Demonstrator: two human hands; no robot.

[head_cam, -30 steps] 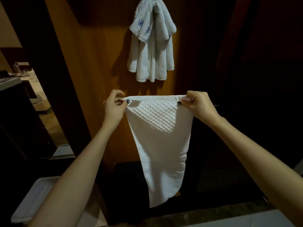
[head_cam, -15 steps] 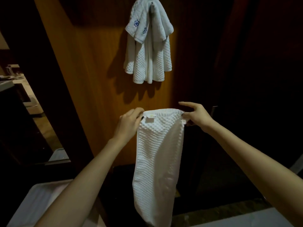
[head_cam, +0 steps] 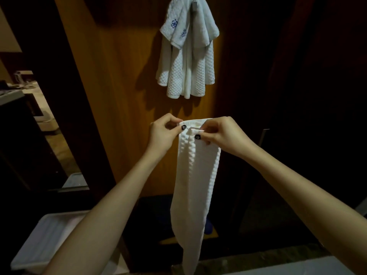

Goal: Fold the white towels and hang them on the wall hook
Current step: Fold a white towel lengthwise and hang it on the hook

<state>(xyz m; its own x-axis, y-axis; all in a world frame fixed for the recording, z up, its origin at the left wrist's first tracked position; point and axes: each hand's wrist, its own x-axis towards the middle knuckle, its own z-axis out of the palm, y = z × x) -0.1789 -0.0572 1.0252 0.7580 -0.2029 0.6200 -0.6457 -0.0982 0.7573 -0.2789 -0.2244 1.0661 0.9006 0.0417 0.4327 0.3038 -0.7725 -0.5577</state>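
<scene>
My left hand (head_cam: pixel 164 133) and my right hand (head_cam: pixel 222 134) were close together in front of me, each pinching the top edge of a white waffle-weave towel (head_cam: pixel 195 185) between thumb and fingers. My dark-painted thumbnails showed against the cloth, nearly touching each other. The towel's top edge was gathered narrow between my hands, and the rest hung straight down as a long folded strip, its lower end reaching the bottom of the view.

Above my hands, on the orange-brown wooden wall panel (head_cam: pixel 123 96), other white towels (head_cam: pixel 187 56) were draped over a hook (head_cam: pixel 195 2) near the top of the view. One of them bore small blue embroidered marks; the waffle-weave ones hung below it in loose folds and cast a shadow on the wood to the left.

At lower left, beside my left forearm, stood a white plastic bin (head_cam: pixel 39 241). Everything to the right of the panel was too dark to make out.
</scene>
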